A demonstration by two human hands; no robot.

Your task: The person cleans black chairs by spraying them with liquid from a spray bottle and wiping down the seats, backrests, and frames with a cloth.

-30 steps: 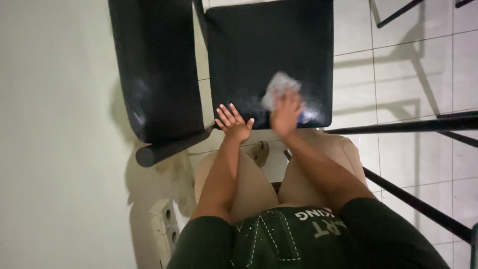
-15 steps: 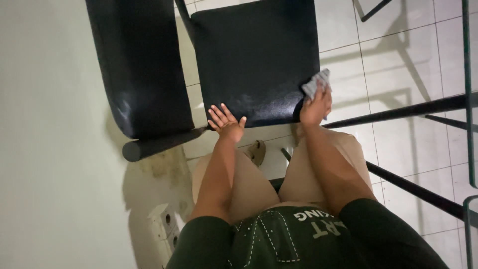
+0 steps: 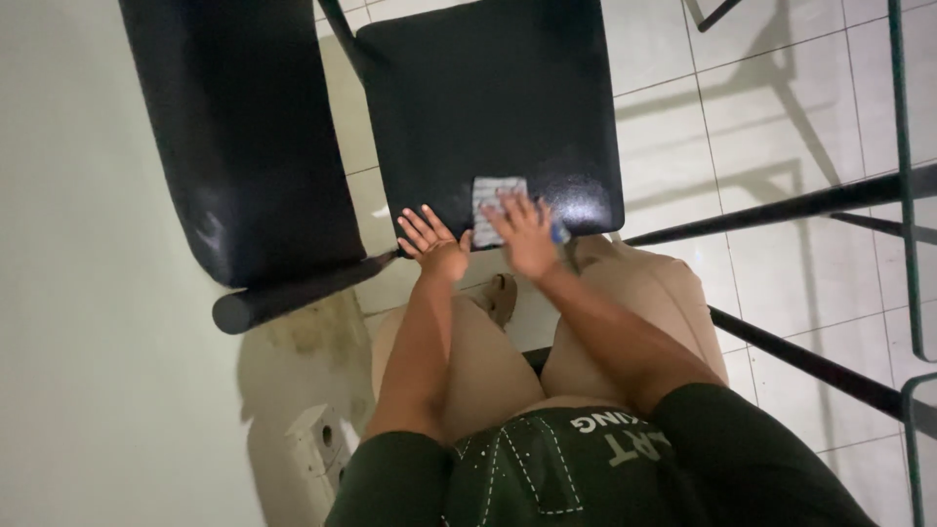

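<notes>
Fingers [image 3: 511,210] of right hand [image 3: 527,239] flat, unclenched atop grey cloth [image 3: 491,207] on black chair seat [image 3: 488,107].

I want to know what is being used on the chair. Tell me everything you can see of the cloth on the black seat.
The cloth is a small, roughly rectangular piece of pale grey fabric with a faint darker pattern. It lies flat near the front edge of the glossy black chair seat. The right hand presses on its lower right part with fingers spread, covering that corner; a bit of blue shows beside the hand. The left hand rests at the seat's front edge, apart from the cloth.
</notes>
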